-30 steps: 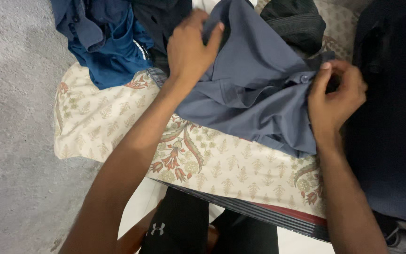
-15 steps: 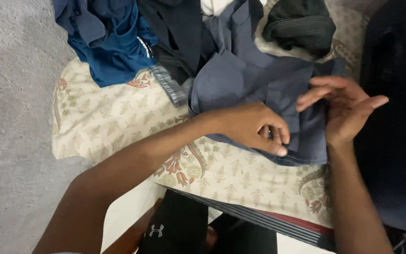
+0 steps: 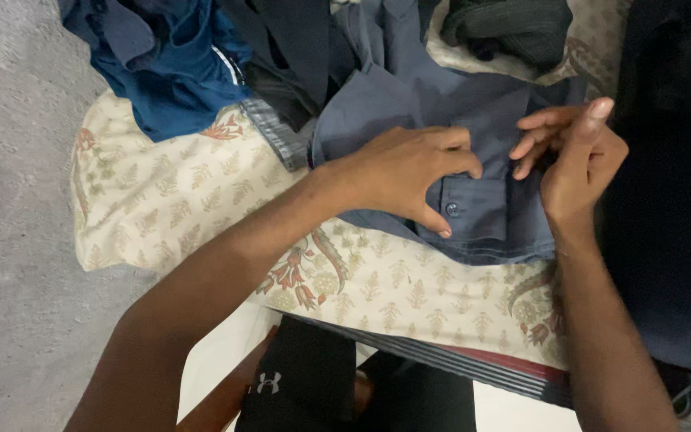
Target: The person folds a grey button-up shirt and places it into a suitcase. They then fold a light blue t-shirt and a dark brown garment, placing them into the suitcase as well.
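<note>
Grey shirt (image 3: 441,112) crumpled, buttoned cuff (image 3: 473,210) pointing toward wearer, both hands on it

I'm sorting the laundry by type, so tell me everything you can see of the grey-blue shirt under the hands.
The grey-blue shirt looks like smooth woven cloth, rumpled and partly folded on the floral sheet. A cuff with one matching button lies flat near its lower edge. The left hand presses on it, thumb beside the button; the right hand touches its right edge. Darker clothes overlap its top.
</note>
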